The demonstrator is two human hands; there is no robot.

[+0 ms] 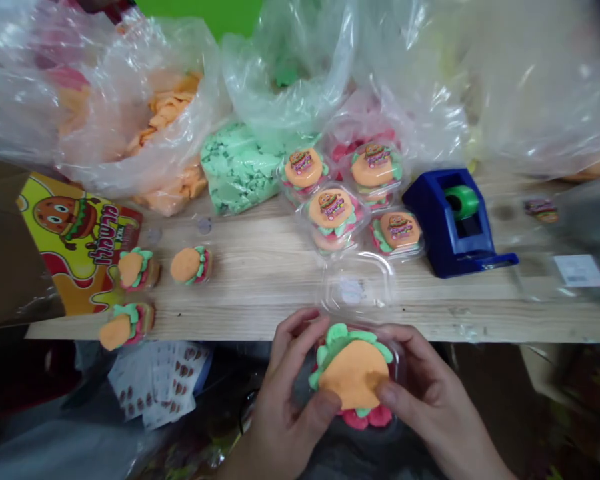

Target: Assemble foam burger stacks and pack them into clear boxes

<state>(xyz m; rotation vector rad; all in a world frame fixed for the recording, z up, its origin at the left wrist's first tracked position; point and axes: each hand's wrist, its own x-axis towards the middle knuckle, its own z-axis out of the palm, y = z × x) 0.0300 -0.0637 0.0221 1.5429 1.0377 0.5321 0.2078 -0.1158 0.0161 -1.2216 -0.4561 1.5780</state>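
Between my two hands is a toy-like burger [353,373] with an orange bun top, green frilly leaves and a red layer, sitting in a clear plastic clamshell container [357,287] whose lid is flipped up on the table edge. My left hand [295,393] wraps the container's left side, its thumb pressing the bun's lower left. Gripping the right side is my right hand [430,393], with its thumb on the bun's right edge. What the burger pieces are made of I cannot tell. The fingers under the container are partly hidden.
Closed labelled burger packs [330,210] are stacked ahead, beside a blue tape dispenser [455,220] with green tape. Burgers [190,265] in clear containers stand at left by a printed box [80,240]. Behind lie bags of orange pieces [170,110] and green pieces [240,167]. Sticker sheets [160,383] lie below.
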